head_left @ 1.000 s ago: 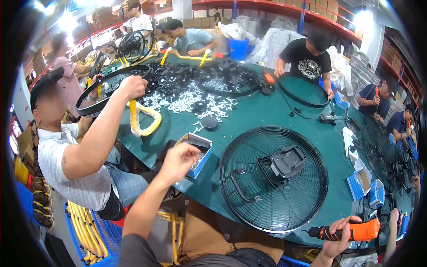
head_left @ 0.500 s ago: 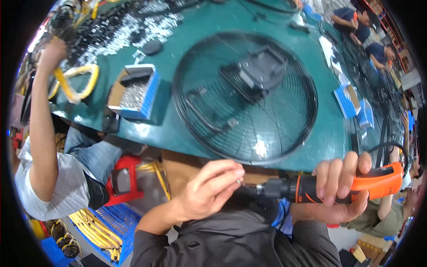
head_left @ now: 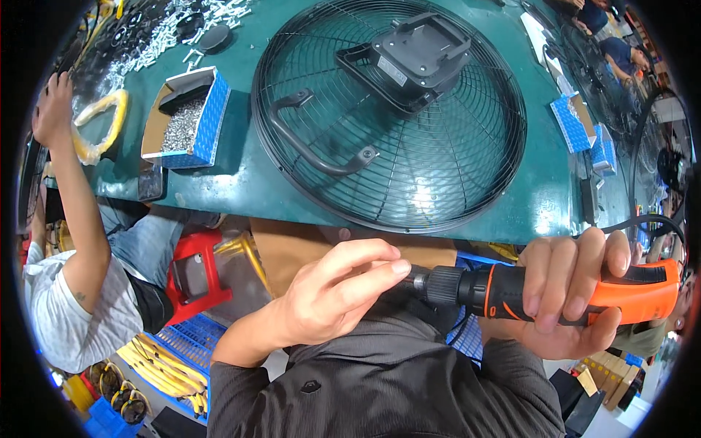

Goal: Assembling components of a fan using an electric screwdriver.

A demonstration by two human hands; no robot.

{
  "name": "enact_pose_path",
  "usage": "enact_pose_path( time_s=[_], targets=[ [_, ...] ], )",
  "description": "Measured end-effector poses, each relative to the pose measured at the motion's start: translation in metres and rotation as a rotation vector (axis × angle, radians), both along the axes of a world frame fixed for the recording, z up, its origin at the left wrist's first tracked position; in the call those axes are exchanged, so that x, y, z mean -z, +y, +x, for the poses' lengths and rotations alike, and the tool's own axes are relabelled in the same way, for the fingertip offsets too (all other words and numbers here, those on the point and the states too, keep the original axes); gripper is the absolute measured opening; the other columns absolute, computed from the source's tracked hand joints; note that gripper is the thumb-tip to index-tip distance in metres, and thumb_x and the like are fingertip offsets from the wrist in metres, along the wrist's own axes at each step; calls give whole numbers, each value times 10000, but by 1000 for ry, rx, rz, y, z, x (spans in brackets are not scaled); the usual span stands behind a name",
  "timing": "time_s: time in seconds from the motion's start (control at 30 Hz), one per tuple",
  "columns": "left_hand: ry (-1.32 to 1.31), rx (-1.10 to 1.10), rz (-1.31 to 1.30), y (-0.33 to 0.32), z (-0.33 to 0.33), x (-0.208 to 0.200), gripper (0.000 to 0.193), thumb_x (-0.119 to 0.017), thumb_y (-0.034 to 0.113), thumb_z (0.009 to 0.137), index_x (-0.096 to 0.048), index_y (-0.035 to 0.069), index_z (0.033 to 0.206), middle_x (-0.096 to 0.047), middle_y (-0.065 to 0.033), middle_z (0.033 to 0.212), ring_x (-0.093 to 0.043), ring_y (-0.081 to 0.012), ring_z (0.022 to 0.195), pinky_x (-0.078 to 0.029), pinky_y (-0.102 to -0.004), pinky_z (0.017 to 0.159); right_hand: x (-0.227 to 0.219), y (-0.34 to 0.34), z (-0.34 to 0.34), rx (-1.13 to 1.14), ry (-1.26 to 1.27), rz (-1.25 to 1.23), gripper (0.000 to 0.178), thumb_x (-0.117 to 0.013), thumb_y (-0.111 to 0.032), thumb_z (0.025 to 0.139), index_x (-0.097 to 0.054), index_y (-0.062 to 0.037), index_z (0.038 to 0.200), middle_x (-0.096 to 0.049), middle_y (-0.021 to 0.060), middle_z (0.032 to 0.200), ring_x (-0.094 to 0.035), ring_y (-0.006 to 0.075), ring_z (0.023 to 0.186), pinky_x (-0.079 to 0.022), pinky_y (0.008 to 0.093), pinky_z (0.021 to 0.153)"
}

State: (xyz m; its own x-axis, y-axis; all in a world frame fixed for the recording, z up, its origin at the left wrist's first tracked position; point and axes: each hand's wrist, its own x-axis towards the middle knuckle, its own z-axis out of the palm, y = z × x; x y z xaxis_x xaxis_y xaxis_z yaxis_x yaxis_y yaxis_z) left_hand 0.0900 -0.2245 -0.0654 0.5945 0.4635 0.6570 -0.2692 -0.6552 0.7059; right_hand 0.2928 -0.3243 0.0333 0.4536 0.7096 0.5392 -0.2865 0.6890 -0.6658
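My right hand (head_left: 558, 292) wraps round an orange-and-black electric drill (head_left: 642, 296), held level with its chuck toward the left. At the tip of the drill, my left hand (head_left: 328, 296) has its fingertips pinched together; the small metal screw seen there earlier is now hidden by the fingers and the tip. Both hands are in front of my body, off the table edge. Beyond them, a round black wire fan guard (head_left: 445, 179) lies on the green table (head_left: 219, 193). It carries a curved black handle (head_left: 321, 164) and a black plastic housing (head_left: 420, 55).
A blue carton (head_left: 212, 120) of small screws stands left of the guard, by a dark phone-like object (head_left: 152, 181). Loose bolts (head_left: 157, 47) are strewn farther back. Small blue boxes (head_left: 573, 120) stand at right. A person in a grey shirt (head_left: 66, 306) sits at left beside a red stool (head_left: 208, 274).
The view has shifted, so the table things sit higher and more leftward. My left fingertips and the drill tip have come together, and the screw between the fingers is no longer visible.
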Motion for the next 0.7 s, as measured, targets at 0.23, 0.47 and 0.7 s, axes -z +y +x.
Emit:
enact_pose_path(
  time_s=[0.23,0.47,0.7],
  targets=[
    [79,165,-125,4,3,-1,557,-728,-124,766,-635,-3,1301,-602,-190,1194,-694,-276,914,-591,-335,746,3,6,12,-211,-46,-10,378,-720,-157,917,-464,-69,1182,-617,70,797,-639,187,575,-565,338,556],
    [286,-534,308,7,18,-2,632,-834,228,692,-662,175,1299,-563,-204,1389,-528,-388,1268,-342,-534,1090,11,3,12,-124,-351,75,407,-802,-118,850,-505,-67,1123,-671,74,787,-676,182,580,-580,299,530],
    [394,-748,378,3,38,14,366,-669,353,939,-636,348,1303,-522,-211,1479,-387,-436,1439,-104,-583,1231,26,14,8,-80,-517,118,437,-823,-146,857,-512,-47,1149,-683,77,790,-689,168,589,-587,267,537]
  ],
)
